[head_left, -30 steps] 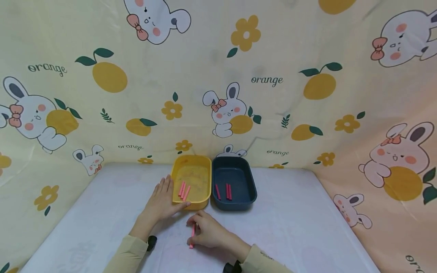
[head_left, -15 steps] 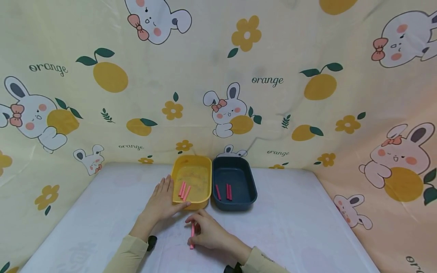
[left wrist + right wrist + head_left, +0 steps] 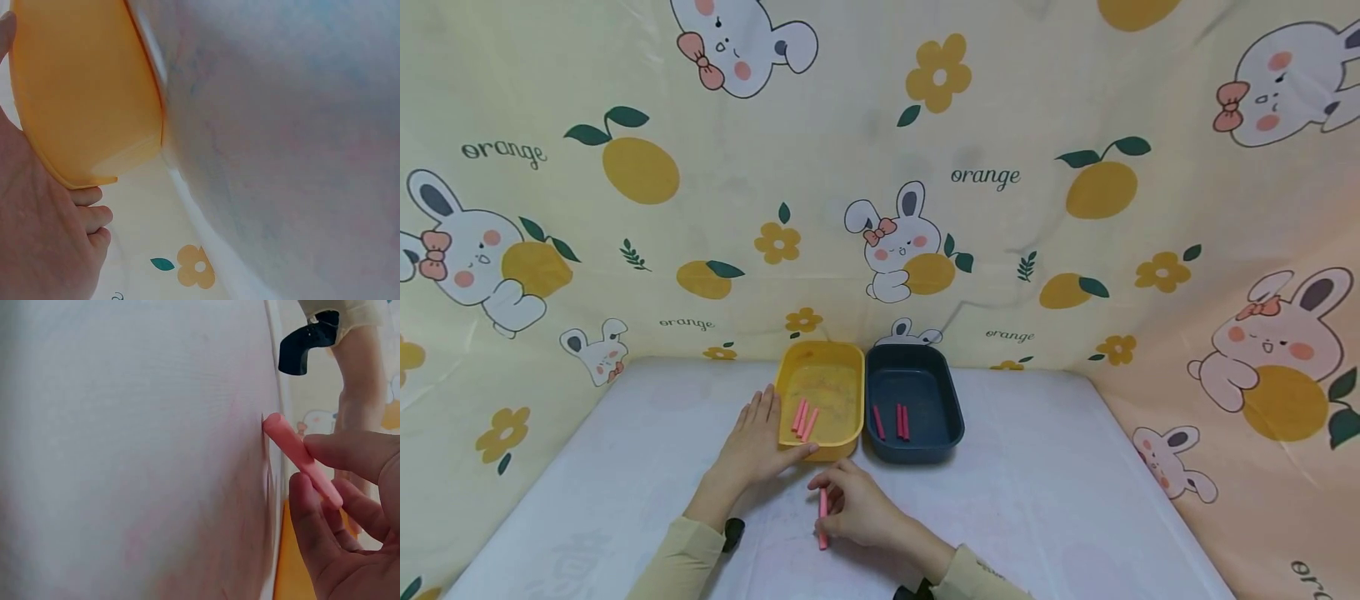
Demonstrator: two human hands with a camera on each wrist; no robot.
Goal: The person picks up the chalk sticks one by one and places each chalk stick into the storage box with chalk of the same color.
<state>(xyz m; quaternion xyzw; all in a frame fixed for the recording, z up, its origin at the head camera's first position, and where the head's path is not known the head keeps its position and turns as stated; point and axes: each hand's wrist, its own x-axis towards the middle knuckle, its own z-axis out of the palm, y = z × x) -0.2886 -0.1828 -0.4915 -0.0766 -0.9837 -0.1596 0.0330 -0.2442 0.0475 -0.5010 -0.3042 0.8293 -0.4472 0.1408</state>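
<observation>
My right hand (image 3: 859, 506) pinches a pink chalk stick (image 3: 823, 518) between thumb and fingers, low over the table in front of the boxes. In the right wrist view the chalk (image 3: 301, 456) is a plain round cylinder with a flat end, its near end at the table surface. My left hand (image 3: 752, 442) rests along the left side of the yellow box (image 3: 831, 454), fingers straight and thumb across the front corner. Several pink chalk sticks (image 3: 805, 421) lie inside that box. The left wrist view shows the box's outer wall (image 3: 87, 94) beside my fingers.
A dark blue box (image 3: 917, 454) stands right beside the yellow one, with a few deeper pink sticks (image 3: 902, 422) in it. Both boxes are near the back of the white-covered table (image 3: 1045, 483). A patterned cloth (image 3: 1000, 250) hangs behind.
The chalk in my right hand has turned slightly and now points more straight toward me, its near end a little closer. My left hand and both boxes stay in place.
</observation>
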